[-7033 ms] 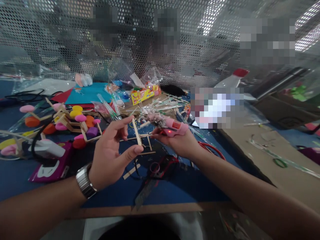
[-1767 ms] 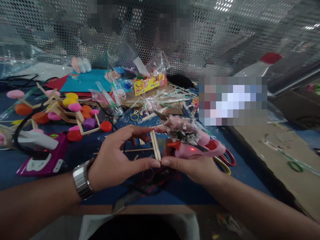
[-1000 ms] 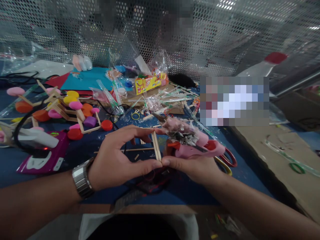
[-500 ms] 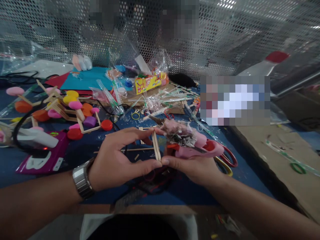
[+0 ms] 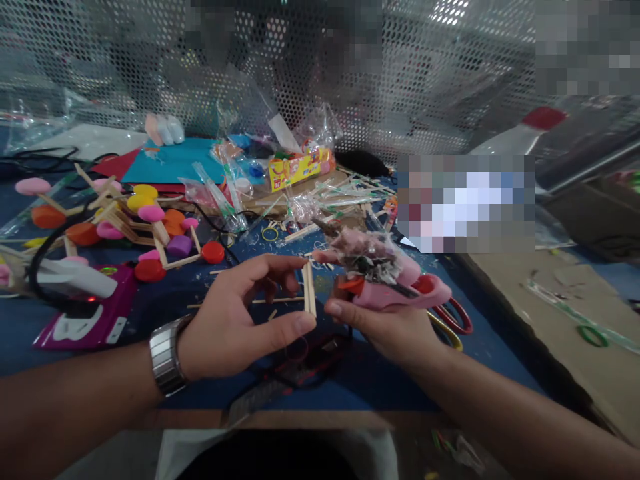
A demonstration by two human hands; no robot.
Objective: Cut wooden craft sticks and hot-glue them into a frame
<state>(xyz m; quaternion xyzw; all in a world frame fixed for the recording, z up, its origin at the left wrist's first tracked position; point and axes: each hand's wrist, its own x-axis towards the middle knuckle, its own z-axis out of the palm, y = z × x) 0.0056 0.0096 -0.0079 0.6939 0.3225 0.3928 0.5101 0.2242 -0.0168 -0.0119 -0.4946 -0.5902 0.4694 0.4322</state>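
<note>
Left hand [image 5: 233,310]: thumb and index finger pinch a pair of sticks [image 5: 313,293] end to end, thumb at the near end, index at the far end. Sticks pale, wooden, side by side, held clear of the desk [image 5: 385,387]. Other left fingers curl loosely behind. Metal watch [image 5: 169,357] on the left wrist.

Right hand [image 5: 387,327]: wrapped partway around a pink glue gun [image 5: 405,293], nozzle pointing up and left, crusted with grey, stringy matter. Right thumb and index spread apart, just beside the sticks; thumb clear of them, index contact too close to call.

Under the hands, a dark tool with red trim [image 5: 323,357] lies on the desk, partly hidden, outline blurred. Red loop handle [image 5: 469,323] just beyond the right wrist.

To the left, a purple box [image 5: 85,327] with a white plug [image 5: 80,277] on it; behind it, a cluster of stick frames [image 5: 123,223] with pink, orange, yellow and purple round pieces. Farther back, blue sheet [image 5: 175,163] and a yellow packet [image 5: 297,171]; loose sticks and clear wrappers near the packet. Far right, cardboard [image 5: 545,293] carrying a green ring [image 5: 590,342].
</note>
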